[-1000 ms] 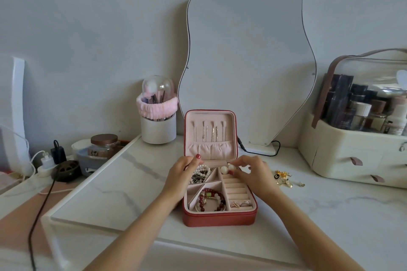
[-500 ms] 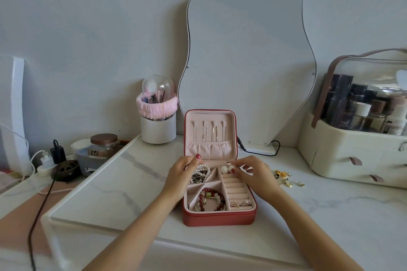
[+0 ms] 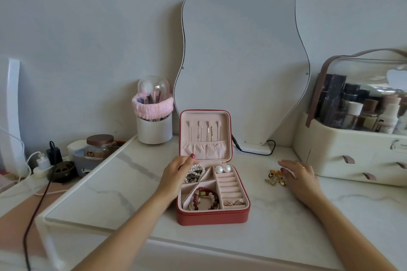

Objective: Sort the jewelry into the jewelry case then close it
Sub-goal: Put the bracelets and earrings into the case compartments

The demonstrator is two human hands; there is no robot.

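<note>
- The red case (image 3: 212, 215) stands open on the marble table (image 3: 123, 185) between the two hands, its lid upright.
- The left hand (image 3: 176, 171) rests on the case's left rim, fingers curled over the edge by the far-left compartment; whether they pinch the rim or the beads under them cannot be told.
- Just under those fingertips lies a tangle of pearl and dark beads (image 3: 195, 174).
- Nearer the person than that hand, in the front compartment, sits a red bracelet (image 3: 204, 199).
- To the right of the left hand, at the back of the ring rolls, sit two pearl earrings (image 3: 222, 169); rings (image 3: 234, 202) lie in the front-right slot.
- The right hand (image 3: 299, 175) is flat and relaxed, fingers straight, low over the table right of the case, holding nothing.
- Just left of its fingertips, touching or nearly so, lies a gold brooch (image 3: 274, 177), outside the case.
- Beyond the right hand stands a cream organiser (image 3: 352, 145).
</note>
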